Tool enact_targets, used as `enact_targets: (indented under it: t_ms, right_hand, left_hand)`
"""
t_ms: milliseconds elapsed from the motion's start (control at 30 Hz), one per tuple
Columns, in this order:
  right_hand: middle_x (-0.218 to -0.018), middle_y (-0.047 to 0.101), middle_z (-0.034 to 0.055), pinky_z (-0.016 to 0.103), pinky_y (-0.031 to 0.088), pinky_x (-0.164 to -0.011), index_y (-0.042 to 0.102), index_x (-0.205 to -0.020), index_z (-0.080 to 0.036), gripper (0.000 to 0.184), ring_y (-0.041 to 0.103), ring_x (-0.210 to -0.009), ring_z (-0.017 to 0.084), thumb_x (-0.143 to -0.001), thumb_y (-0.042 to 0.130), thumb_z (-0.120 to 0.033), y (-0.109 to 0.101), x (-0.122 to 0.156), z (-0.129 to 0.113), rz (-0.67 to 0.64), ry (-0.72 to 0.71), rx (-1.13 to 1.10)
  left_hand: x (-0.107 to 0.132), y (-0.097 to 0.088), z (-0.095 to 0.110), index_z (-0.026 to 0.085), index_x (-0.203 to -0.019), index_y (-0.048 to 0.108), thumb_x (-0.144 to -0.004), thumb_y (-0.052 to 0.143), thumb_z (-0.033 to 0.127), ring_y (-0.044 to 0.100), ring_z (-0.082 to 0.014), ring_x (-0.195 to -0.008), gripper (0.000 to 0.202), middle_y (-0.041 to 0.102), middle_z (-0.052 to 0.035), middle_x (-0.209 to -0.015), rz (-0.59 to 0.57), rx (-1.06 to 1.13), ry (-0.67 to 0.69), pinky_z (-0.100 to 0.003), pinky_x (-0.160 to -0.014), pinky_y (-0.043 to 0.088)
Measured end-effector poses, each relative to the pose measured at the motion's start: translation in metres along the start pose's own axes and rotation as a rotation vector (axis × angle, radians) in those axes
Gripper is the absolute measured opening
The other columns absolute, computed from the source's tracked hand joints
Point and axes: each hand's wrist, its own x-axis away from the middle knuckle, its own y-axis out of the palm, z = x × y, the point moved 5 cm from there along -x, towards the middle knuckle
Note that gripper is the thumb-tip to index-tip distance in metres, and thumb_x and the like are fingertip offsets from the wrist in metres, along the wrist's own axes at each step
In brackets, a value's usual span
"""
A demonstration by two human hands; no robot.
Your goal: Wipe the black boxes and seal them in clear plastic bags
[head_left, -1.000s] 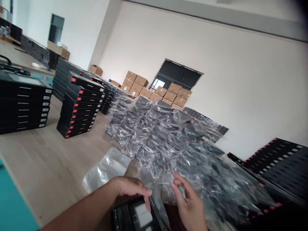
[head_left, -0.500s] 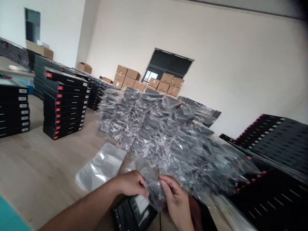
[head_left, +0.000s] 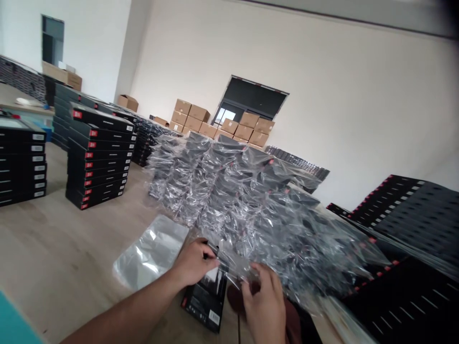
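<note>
Raised slightly since the earlier frame, the left hand [head_left: 195, 263] is closed on a clear plastic bag [head_left: 233, 260], which is also pinched by the curled fingers [head_left: 258, 276] of the right hand [head_left: 265, 310]. A black product box [head_left: 206, 301] is lying on the worktop [head_left: 71, 248] beneath. Being light, soft and slippery, the film is best held by its edge.
</note>
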Motion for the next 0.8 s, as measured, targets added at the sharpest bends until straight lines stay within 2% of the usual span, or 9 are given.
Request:
enact_targets:
  t_ms: [167, 300, 367, 433, 533, 567, 633, 700, 800]
  right_hand:
    - [-0.086, 0.066, 0.0082, 0.038, 0.047, -0.076, 0.063, -0.094, -0.021, 0.022, 0.060, -0.082, 0.024, -0.091, 0.045, -0.034, 0.009, 0.003, -0.017, -0.077, -0.117, -0.005]
    - [-0.084, 0.070, 0.0061, 0.032, 0.049, -0.070, 0.067, -0.095, -0.021, 0.031, 0.064, -0.076, 0.020, -0.095, 0.041, -0.038, 0.020, 0.006, -0.015, -0.133, -0.042, -0.127]
    - [-0.086, 0.071, 0.0072, 0.033, 0.050, -0.071, 0.070, -0.091, -0.020, 0.038, 0.065, -0.079, 0.021, -0.096, 0.038, -0.040, 0.009, 0.001, -0.011, -0.097, -0.035, -0.145]
    - [-0.088, 0.069, 0.0108, 0.037, 0.049, -0.074, 0.071, -0.092, -0.018, 0.043, 0.063, -0.083, 0.025, -0.095, 0.036, -0.043, -0.018, -0.007, -0.002, 0.072, 0.019, -0.082]
    - [-0.094, 0.066, 0.0159, 0.041, 0.046, -0.074, 0.067, -0.112, -0.014, 0.043, 0.060, -0.086, 0.029, -0.093, 0.039, -0.041, -0.066, -0.009, 0.018, 0.513, 0.256, 0.127]
    - [-0.094, 0.065, 0.0162, 0.041, 0.046, -0.073, 0.066, -0.116, -0.014, 0.044, 0.060, -0.085, 0.029, -0.093, 0.041, -0.041, -0.071, -0.007, 0.022, 0.573, 0.280, 0.164]
    - [-0.090, 0.067, 0.0155, 0.040, 0.047, -0.072, 0.067, -0.111, -0.014, 0.044, 0.062, -0.080, 0.028, -0.091, 0.042, -0.044, -0.058, -0.006, 0.025, 0.467, 0.193, 0.128]
    - [-0.085, 0.070, 0.0132, 0.037, 0.050, -0.071, 0.069, -0.100, -0.015, 0.045, 0.065, -0.076, 0.026, -0.090, 0.042, -0.049, -0.024, -0.002, 0.027, 0.181, 0.099, 0.001]
    - [-0.081, 0.072, 0.0087, 0.032, 0.051, -0.065, 0.067, -0.090, -0.019, 0.041, 0.068, -0.070, 0.023, -0.090, 0.040, -0.050, 0.018, 0.011, 0.033, -0.086, 0.185, -0.116]
  left_hand:
    - [0.001, 0.003, 0.000, 0.024, -0.080, 0.076, -0.069, 0.071, 0.046, 0.054, -0.0253, -0.116, 0.025, 0.062, -0.0046, -0.122, -0.081, 0.011, 0.036, -0.032, -0.096, 0.040]
    - [0.004, 0.009, 0.003, 0.021, -0.079, 0.076, -0.065, 0.073, 0.052, 0.058, -0.0255, -0.109, 0.034, 0.067, -0.0045, -0.109, -0.231, 0.050, 0.069, -0.029, -0.092, 0.042]
    - [0.005, 0.011, 0.003, 0.020, -0.083, 0.076, -0.061, 0.077, 0.049, 0.060, -0.0249, -0.104, 0.036, 0.070, -0.0039, -0.100, -0.300, 0.076, 0.057, -0.028, -0.089, 0.043]
    - [0.006, 0.011, 0.004, 0.020, -0.086, 0.076, -0.062, 0.077, 0.044, 0.060, -0.0238, -0.101, 0.034, 0.070, -0.0033, -0.097, -0.365, 0.105, 0.040, -0.026, -0.087, 0.043]
    - [0.006, 0.008, 0.004, 0.023, -0.090, 0.076, -0.071, 0.068, 0.031, 0.061, -0.0214, -0.098, 0.022, 0.068, -0.0018, -0.103, -0.438, 0.151, 0.015, -0.026, -0.084, 0.044]
    - [0.006, 0.007, 0.002, 0.025, -0.097, 0.074, -0.071, 0.065, 0.026, 0.061, -0.0203, -0.096, 0.028, 0.067, -0.0011, -0.105, -0.461, 0.190, -0.005, -0.026, -0.083, 0.044]
    - [0.006, 0.004, -0.003, 0.030, -0.121, 0.062, -0.066, 0.065, 0.017, 0.062, -0.0178, -0.090, 0.056, 0.064, -0.0005, -0.112, -0.486, 0.317, -0.062, -0.026, -0.079, 0.045]
    - [0.005, 0.000, -0.011, 0.031, -0.136, 0.046, -0.058, 0.070, 0.014, 0.061, -0.0159, -0.083, 0.083, 0.060, -0.0026, -0.117, -0.481, 0.452, -0.143, -0.026, -0.075, 0.046]
    - [0.003, -0.006, -0.021, 0.022, -0.124, 0.054, -0.049, 0.079, 0.018, 0.060, -0.0167, -0.082, 0.078, 0.060, -0.0054, -0.109, -0.499, 0.479, -0.255, -0.025, -0.068, 0.046]
